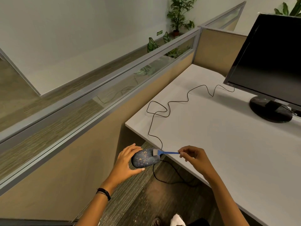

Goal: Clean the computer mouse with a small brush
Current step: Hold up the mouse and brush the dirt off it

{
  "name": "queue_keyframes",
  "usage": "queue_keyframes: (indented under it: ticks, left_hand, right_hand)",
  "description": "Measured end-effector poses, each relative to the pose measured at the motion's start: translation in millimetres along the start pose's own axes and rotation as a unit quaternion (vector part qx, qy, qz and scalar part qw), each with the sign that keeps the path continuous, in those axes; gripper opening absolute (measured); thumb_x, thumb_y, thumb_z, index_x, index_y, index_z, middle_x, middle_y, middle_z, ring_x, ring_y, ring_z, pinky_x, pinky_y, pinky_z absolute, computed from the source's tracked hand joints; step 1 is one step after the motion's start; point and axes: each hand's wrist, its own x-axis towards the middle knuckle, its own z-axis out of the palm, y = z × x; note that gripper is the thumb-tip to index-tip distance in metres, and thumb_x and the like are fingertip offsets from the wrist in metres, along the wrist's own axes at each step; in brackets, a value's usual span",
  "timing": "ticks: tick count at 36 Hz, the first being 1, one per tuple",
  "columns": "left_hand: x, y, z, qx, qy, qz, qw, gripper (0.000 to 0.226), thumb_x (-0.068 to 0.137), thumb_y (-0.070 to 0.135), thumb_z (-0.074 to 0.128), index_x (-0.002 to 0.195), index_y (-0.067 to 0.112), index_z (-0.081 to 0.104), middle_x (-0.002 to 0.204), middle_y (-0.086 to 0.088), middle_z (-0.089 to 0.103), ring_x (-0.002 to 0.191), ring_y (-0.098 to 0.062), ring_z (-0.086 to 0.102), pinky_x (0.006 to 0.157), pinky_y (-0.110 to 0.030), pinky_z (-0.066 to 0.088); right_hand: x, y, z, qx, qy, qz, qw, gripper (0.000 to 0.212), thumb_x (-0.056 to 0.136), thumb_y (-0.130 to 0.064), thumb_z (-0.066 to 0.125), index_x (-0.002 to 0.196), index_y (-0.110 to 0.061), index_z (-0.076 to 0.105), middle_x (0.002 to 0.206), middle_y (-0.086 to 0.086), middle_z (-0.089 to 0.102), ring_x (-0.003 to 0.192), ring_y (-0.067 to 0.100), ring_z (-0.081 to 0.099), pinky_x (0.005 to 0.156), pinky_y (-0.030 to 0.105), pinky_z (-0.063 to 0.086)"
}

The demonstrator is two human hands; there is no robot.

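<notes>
The computer mouse (144, 159) is held in the air just off the near left corner of the desk (228, 136), above the carpeted floor rather than resting on the desktop. The left hand (124, 160) grasps it from the left, fingers curled over its far side and thumb under its near edge. The right hand (193, 156) pinches the end of the small blue brush (167, 152) between thumb and fingertips, the other fingers loosely curled. The pale bristles touch the top of the mouse at its right end, around the scroll wheel. Pale yellowish specks are scattered over most of the mouse's dark shell, thickest across the middle and the left part, so I judge the cleaning to be at an early stage: the brush is on the surface, yet nearly all the debris remains to be swept off. The sides and underside cannot be seen, so their condition is unknown. The mouse's cable (187, 97) runs from its right end, loops below the desk edge and across the desktop, and trails to the far right toward the dark monitor (268, 54)
</notes>
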Motion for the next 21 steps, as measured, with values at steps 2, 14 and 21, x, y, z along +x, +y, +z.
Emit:
queue_keyframes:
  ticks: [2, 14, 21]
  left_hand:
    - [1.0, -0.4, 0.1, -0.002, 0.001, 0.001, 1.000, 0.070, 0.070, 0.044, 0.078, 0.128, 0.041, 0.038, 0.136, 0.024, 0.032, 0.136, -0.001, 0.019, 0.112, -0.036, 0.019]
    - [6.2, -4.5, 2.6, -0.005, -0.001, 0.013, 1.000, 0.067, 0.070, 0.054, 0.072, 0.127, 0.044, 0.038, 0.135, 0.028, 0.033, 0.136, 0.003, 0.019, 0.112, -0.039, 0.023]
    - [8.6, -4.2, 3.1, -0.010, -0.003, 0.005, 1.000, 0.069, 0.070, 0.047, 0.077, 0.128, 0.040, 0.040, 0.136, 0.019, 0.036, 0.137, -0.002, 0.021, 0.113, -0.043, 0.024]
  right_hand:
    - [0.0, 1.5, 0.5, -0.018, -0.017, 0.006, 1.000, 0.017, 0.086, -0.010, 0.062, 0.083, -0.024, 0.072, 0.073, -0.007, 0.072, 0.069, 0.008, 0.065, 0.063, 0.016, 0.052]
    - [1.5, -2.4, -3.1, -0.012, 0.011, -0.012, 1.000, 0.020, 0.087, -0.013, 0.061, 0.083, -0.030, 0.071, 0.079, -0.010, 0.072, 0.068, 0.005, 0.062, 0.061, 0.015, 0.052]
    - [1.8, 3.1, -3.8, -0.054, -0.037, -0.004, 0.998, 0.022, 0.086, -0.010, 0.061, 0.079, -0.027, 0.072, 0.079, -0.012, 0.072, 0.074, 0.008, 0.065, 0.071, 0.017, 0.052]
